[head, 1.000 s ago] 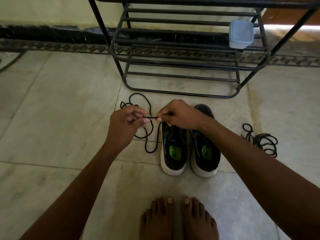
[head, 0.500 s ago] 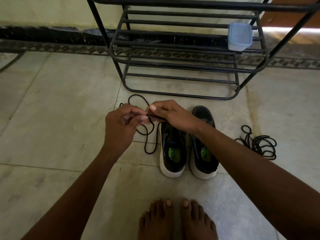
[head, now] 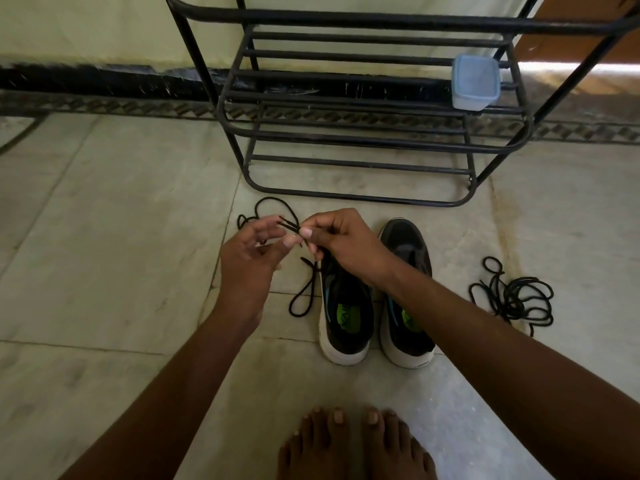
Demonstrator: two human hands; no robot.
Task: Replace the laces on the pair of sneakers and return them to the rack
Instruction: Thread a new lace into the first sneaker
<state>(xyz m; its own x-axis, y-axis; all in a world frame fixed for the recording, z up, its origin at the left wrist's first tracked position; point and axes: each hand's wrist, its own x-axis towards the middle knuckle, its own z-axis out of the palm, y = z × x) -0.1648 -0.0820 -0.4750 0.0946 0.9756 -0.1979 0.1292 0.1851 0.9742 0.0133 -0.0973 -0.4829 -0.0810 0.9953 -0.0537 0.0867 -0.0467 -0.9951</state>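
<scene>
The floor [head: 104, 237] was pale stone tile with thin joints, edged along the wall by a dark patterned border strip. A black metal rack [head: 356, 133] stood on it near the wall, and a pale blue lidded container [head: 475, 83] sat on one of its middle shelves at the right end. In front of the rack, two dark sneakers [head: 377, 306] with white soles stood side by side on the tiles, touching, toes toward the rack. A black lace [head: 304, 296] trailed in loops over the floor just left of them. A bundled black lace [head: 516, 296] lay well apart to their right. Two bare feet [head: 356, 445] rested on the tiles nearest the camera.
</scene>
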